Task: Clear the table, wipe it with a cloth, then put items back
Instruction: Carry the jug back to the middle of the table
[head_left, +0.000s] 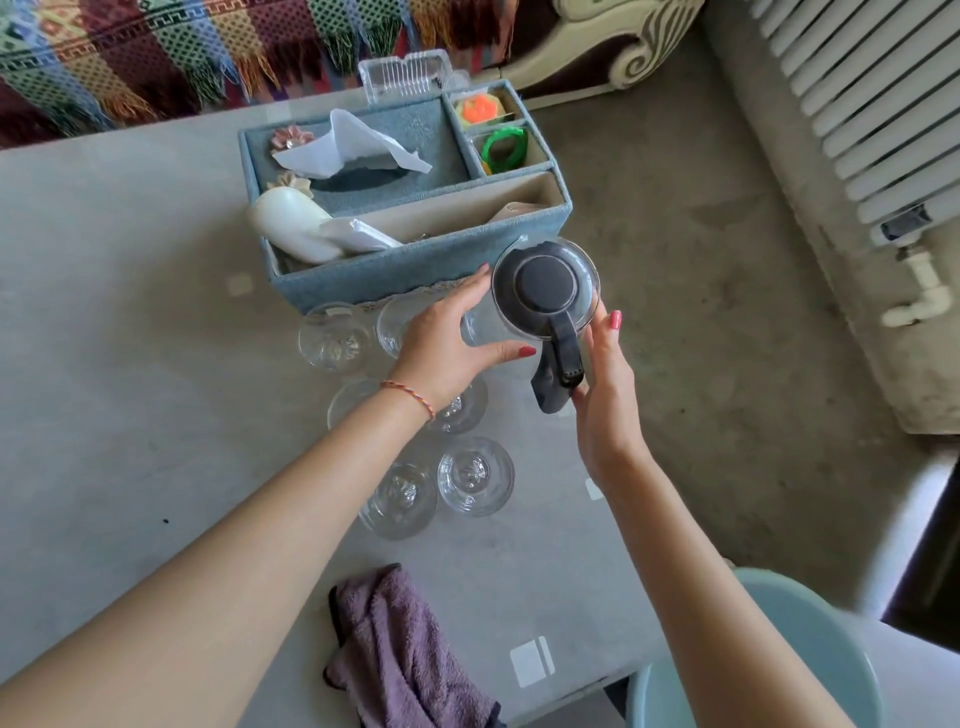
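Two bare hands held a round glass jug (545, 291) over the far side of the grey table (130, 322). The jug had a smooth dark lid and a dark plastic handle that pointed back at the person. The left hand (447, 345) cupped the jug's clear side, with its fingers curved round the glass and its thumb under it. The right hand (602, 379) lay along the handle with its fingers mostly straight; I could not tell if it gripped the handle or only touched it.

Just behind the jug stood a blue box (415, 270) covered in fuzzy cloth and split into parts. A white tissue (353, 148) stuck up from its middle. A smooth white bottle (291, 226) lay tilted in the long front part.

Below the hands, several clear round glasses (475, 475) stood close together on the table. A soft purple towel (400, 649) lay crumpled near the table's near edge, well apart from the jug. A pale blue tub (810, 623) with a round rim sat low at the right, beside the table. A white ribbed heater (872, 104) ran along the right wall.
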